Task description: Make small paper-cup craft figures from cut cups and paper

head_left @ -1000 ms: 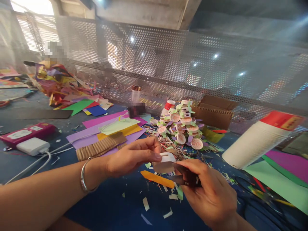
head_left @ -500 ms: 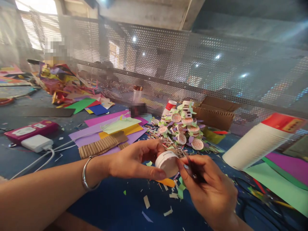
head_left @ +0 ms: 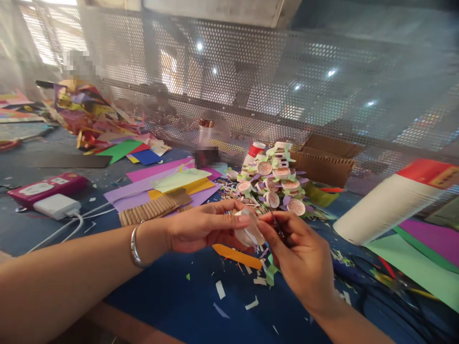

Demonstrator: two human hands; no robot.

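Observation:
My left hand (head_left: 206,225) grips a short white paper-cup base (head_left: 250,233), thumb across its top and fingers behind. My right hand (head_left: 304,253) meets it from the other side, thumb and forefinger pinched at the base's edge. A pair of dark scissors (head_left: 276,223) sits in this same hand, mostly covered by the fingers, so how far the blades are apart is hidden. Just beyond both hands rises a heap of similar cup bases (head_left: 281,184) with green and purple paper strips on them. An orange paper strip (head_left: 236,256) lies below the hands.
A long stack of white paper cups (head_left: 387,205) leans at right, near black cables (head_left: 387,301). Coloured paper sheets (head_left: 132,196) and corrugated cardboard (head_left: 154,208) lie at left, beside a white charger (head_left: 57,206). Behind are a cardboard box (head_left: 322,162) and perforated screen (head_left: 244,81).
The cup base has been turned and tilted, and my left thumb has moved up onto its top. My right hand has shifted slightly up and left with the scissors. More of the orange strip shows.

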